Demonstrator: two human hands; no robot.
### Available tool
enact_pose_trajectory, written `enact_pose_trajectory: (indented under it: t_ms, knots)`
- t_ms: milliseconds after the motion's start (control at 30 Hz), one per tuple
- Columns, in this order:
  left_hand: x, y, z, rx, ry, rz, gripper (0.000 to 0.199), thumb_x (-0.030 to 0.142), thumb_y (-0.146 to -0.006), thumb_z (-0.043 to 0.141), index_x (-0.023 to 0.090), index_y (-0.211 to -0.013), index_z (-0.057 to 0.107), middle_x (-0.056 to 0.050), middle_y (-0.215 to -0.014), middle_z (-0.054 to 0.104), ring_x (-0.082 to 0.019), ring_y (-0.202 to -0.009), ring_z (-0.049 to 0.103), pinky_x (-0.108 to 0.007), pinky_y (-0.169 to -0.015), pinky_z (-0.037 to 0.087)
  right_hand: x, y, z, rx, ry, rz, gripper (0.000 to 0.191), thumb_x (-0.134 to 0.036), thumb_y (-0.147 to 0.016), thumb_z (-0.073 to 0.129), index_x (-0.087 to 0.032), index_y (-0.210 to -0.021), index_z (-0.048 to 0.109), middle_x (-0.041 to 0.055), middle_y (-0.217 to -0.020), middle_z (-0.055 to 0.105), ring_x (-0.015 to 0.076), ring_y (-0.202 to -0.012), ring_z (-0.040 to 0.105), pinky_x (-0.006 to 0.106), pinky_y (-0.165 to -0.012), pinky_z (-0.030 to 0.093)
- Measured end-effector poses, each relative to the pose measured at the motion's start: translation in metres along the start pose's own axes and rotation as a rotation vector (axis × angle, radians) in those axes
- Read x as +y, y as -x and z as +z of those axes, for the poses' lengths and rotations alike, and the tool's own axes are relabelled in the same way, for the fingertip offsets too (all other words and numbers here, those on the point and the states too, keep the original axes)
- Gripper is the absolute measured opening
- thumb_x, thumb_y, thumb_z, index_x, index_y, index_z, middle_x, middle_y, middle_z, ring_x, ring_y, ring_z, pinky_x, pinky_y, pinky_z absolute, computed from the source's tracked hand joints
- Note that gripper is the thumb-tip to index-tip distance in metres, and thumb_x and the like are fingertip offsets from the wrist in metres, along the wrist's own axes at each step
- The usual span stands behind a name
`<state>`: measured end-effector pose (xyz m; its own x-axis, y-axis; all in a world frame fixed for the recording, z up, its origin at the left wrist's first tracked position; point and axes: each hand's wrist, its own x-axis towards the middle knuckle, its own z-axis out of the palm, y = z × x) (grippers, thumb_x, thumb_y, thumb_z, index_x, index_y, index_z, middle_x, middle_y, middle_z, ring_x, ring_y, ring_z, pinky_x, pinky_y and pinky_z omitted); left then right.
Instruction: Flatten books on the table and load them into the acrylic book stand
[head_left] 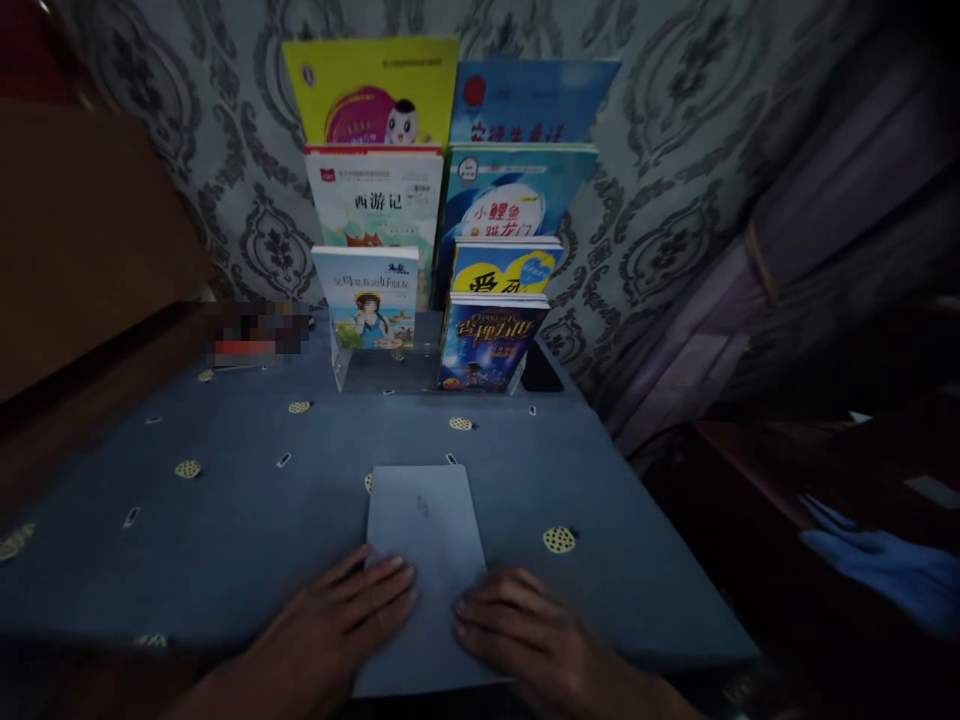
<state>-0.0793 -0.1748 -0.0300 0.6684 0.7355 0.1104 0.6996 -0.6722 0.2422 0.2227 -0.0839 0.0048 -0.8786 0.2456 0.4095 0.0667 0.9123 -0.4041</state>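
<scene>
A thin pale book [426, 540] with small faint print lies flat near the table's front edge. My left hand [337, 615] rests on its left side, fingers stretched out and slightly apart over the surface. At the right edge, my right hand [529, 630] is closed on the book, its fingers bent over the border and its thumb not clearly seen. Beyond stands a clear display rack [382, 372] with several upright books, among them a white book with a girl on its cover [373, 300] and a dark blue book [491, 345] at the lower right.
A blue-grey cloth with pineapple prints covers the table [247, 540]. A dark phone-like object [541, 368] lies beside the rack. Blurred items [262, 330] sit at the back left, by a brown panel [90, 240]. A purple curtain [720, 300] hangs at right.
</scene>
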Motion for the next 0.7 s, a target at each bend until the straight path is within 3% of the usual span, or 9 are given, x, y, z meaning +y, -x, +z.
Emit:
enact_pose_trajectory:
  t_ms: [67,133,200,267,367,500,600,700]
  knots:
    - [-0.013,-0.004,-0.019,0.121,0.068,0.006,0.079,0.014,-0.091,0.045,0.037,-0.162,0.016,0.0,-0.153,0.052,-0.023,-0.141,0.05,-0.046,-0.122,0.036,0.008,-0.013,-0.017,0.041,-0.001,0.001,0.051,-0.019,-0.1,0.047,-0.03,-0.149,0.047,0.0089,-0.118,0.077,0.0215,-0.105,0.073,0.039,-0.088,0.06]
    - [-0.028,-0.018,-0.041,0.258,0.176,-0.104,0.057,0.027,-0.099,0.043,0.039,-0.154,0.036,0.0,-0.146,0.06,-0.024,-0.133,0.058,-0.045,-0.115,0.046,0.023,-0.029,-0.029,0.153,0.015,0.031,0.04,-0.021,-0.101,0.045,-0.024,-0.14,0.057,0.011,-0.117,0.076,0.0212,-0.106,0.071,0.038,-0.09,0.058]
    - [-0.044,-0.041,-0.058,0.367,0.317,-0.272,0.042,0.037,-0.104,0.037,0.034,-0.143,0.05,-0.003,-0.134,0.068,-0.025,-0.122,0.065,-0.042,-0.103,0.055,0.045,-0.046,-0.03,0.272,0.041,0.108,0.032,-0.029,-0.103,0.044,-0.023,-0.126,0.067,0.0088,-0.101,0.078,0.0217,-0.094,0.072,0.038,-0.087,0.058]
    - [-0.06,-0.07,-0.064,0.457,0.424,-0.39,0.04,0.047,-0.104,0.038,0.026,-0.132,0.058,-0.007,-0.12,0.073,-0.027,-0.112,0.068,-0.042,-0.095,0.057,0.069,-0.063,-0.021,0.322,0.041,0.248,0.034,-0.039,-0.104,0.044,-0.023,-0.103,0.073,0.0061,-0.084,0.076,0.0219,-0.078,0.07,0.036,-0.077,0.058]
    - [-0.086,-0.107,-0.053,0.614,0.564,-0.442,0.044,0.055,-0.098,0.047,0.019,-0.117,0.061,-0.009,-0.107,0.073,-0.028,-0.104,0.068,-0.044,-0.091,0.057,0.099,-0.084,-0.002,0.43,-0.021,0.361,0.046,-0.048,-0.103,0.042,-0.022,-0.075,0.066,0.0051,-0.073,0.07,0.02,-0.064,0.065,0.032,-0.065,0.055]
    - [-0.11,-0.126,-0.021,0.692,0.595,-0.472,0.05,0.05,-0.094,0.054,0.018,-0.133,0.054,-0.01,-0.119,0.069,-0.029,-0.124,0.058,-0.045,-0.11,0.043,0.117,-0.096,0.013,0.43,-0.074,0.44,0.042,-0.046,-0.101,0.044,-0.022,-0.07,0.058,0.0022,-0.067,0.064,0.018,-0.061,0.06,0.03,-0.063,0.051]
    - [-0.111,-0.126,-0.012,0.703,0.646,-0.481,0.056,0.048,-0.094,0.054,0.019,-0.141,0.049,-0.011,-0.133,0.064,-0.029,-0.134,0.051,-0.045,-0.117,0.035,0.12,-0.097,0.015,0.465,-0.153,0.51,0.04,-0.046,-0.098,0.048,-0.022,-0.066,0.054,0.0013,-0.064,0.06,0.0179,-0.062,0.058,0.029,-0.062,0.049]
    - [-0.103,-0.123,-0.019,0.685,0.8,-0.49,0.058,0.05,-0.091,0.059,0.019,-0.14,0.049,-0.01,-0.136,0.062,-0.029,-0.134,0.052,-0.042,-0.115,0.038,0.118,-0.094,0.013,0.498,-0.256,0.589,0.039,-0.053,-0.093,0.054,-0.021,-0.07,0.057,0.0019,-0.069,0.062,0.0189,-0.067,0.059,0.03,-0.064,0.049]
